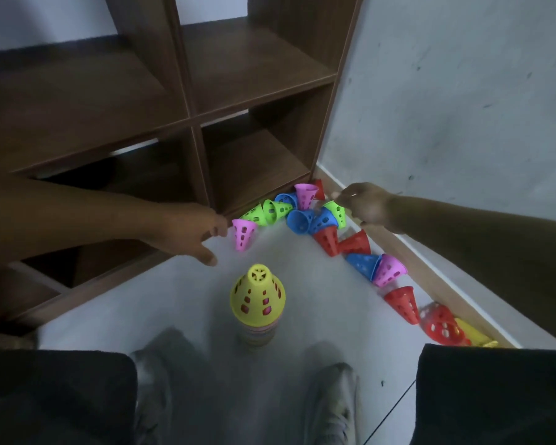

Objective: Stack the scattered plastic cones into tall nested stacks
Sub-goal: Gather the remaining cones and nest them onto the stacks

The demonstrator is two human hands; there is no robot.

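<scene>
A nested stack (256, 333) stands upright on the floor in front of me, with a yellow cone (257, 293) on top. My left hand (196, 234) reaches out with fingers spread, its fingertips right at the rim of a pink cone (243, 235) lying on its side. My right hand (365, 205) hovers with fingertips pinched together, nothing visible in them, just above a green cone (337, 212). Several loose cones lie in the corner: pink (305, 195), blue (298, 221), green (276, 211), red (328, 240).
More cones trail along the baseboard to the right: blue (361, 263), pink (389, 269), red (402, 304), red (440, 322), yellow (472, 332). A dark wooden shelf unit (193, 123) stands at the left and back, a grey wall (463, 107) at the right. My shoes (333, 403) and knees fill the bottom.
</scene>
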